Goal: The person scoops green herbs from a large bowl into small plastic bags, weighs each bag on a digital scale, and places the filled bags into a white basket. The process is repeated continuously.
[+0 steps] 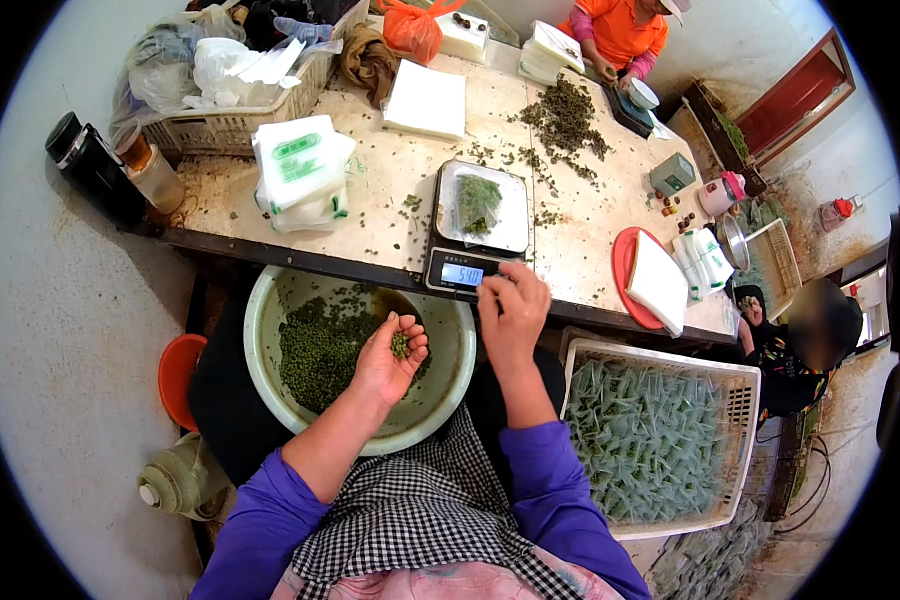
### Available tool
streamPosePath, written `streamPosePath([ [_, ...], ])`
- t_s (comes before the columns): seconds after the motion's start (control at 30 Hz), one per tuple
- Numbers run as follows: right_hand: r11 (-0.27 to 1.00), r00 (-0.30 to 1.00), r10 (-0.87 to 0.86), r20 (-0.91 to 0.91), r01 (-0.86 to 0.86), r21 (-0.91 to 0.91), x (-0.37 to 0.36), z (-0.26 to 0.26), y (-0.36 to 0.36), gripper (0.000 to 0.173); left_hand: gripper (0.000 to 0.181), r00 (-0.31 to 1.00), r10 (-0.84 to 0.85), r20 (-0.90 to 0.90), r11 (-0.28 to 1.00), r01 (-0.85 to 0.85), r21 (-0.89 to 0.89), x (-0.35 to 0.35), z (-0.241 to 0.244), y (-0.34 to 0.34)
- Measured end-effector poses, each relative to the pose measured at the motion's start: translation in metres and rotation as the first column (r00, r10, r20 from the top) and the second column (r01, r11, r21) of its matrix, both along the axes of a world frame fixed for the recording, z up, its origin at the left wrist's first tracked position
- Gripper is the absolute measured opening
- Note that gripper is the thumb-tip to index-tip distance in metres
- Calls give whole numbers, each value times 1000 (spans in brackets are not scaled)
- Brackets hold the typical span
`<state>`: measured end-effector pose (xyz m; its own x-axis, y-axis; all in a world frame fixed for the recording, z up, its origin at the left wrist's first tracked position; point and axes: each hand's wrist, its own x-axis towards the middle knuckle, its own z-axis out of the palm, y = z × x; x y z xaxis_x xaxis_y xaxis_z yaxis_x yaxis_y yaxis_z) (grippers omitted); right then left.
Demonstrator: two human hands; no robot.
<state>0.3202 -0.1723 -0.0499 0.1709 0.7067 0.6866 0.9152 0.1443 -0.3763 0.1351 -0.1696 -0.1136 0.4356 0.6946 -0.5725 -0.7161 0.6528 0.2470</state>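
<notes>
Cupped above a pale plastic basin [457,352], my left hand [386,356] holds a small heap of green peppercorn-like berries [400,345]. More of these dark green berries [311,352] lie loose in the basin on my lap. My right hand [516,307], fingers curled, is at the front right of a digital kitchen scale [521,221], beside its lit display [462,275]. I cannot tell whether the fingertips touch the scale or hold anything small. A clear plastic bag of green berries [478,204] lies on the weighing plate.
A stack of printed plastic bags [300,172] sits left on the table [375,195]. A crate [742,442] of filled bags stands at my right. Loose berries [566,124] are heaped further back. Two people work nearby, one in an orange top [621,34], another in a dark cap [825,322].
</notes>
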Motion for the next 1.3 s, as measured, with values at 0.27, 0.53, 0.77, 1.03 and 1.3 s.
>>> streamPosePath([
  [0.27, 976, 863, -190, 468, 218, -5, 17, 10, 53, 15, 25, 998, -61, -13, 997, 60, -48, 2, -11, -13],
  [0.53, 911, 866, -361, 347, 407, -70, 3, -5, 71, 12, 22, 997, -80, -10, 995, 79, -53, 8, -11, -13],
  [0.77, 949, 942, -312, 124, 316, -12, -2, -8, 60, 3, 22, 998, -62, -5, 997, 62, -34, 5, -10, -12],
  [1.03, 904, 878, -426, 216, 424, 58, -8, -5, 73, 4, 22, 994, -100, -53, 993, 97, -61, 9, -3, -16],
  [1.3, 936, 927, -353, 125, 351, 40, -7, -15, 59, 9, 22, 996, -82, -21, 996, 81, -37, 5, -8, -14],
])
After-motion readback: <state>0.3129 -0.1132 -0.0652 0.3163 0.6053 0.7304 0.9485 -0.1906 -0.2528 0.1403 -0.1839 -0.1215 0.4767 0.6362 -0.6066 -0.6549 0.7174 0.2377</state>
